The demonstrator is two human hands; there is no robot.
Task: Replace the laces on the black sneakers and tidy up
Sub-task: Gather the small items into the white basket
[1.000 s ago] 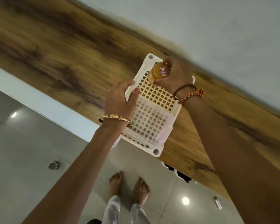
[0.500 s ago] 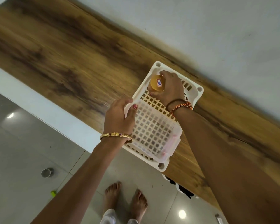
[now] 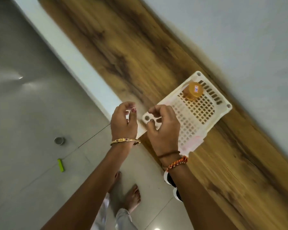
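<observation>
White plastic basket on wood-grain shelf, near corner blurred between both hands. Right hand curled over that corner, fingers bent; actual grip unclear through blur. Left hand just beside, off basket's left edge, fingers loosely curled, nothing plainly held. Beyond right hand, at basket's far end: orange-lidded jar, upright. Below right wrist, under shelf edge: black sneakers, mostly hidden. Left of left hand, on floor: small metal cup, green lighter.
</observation>
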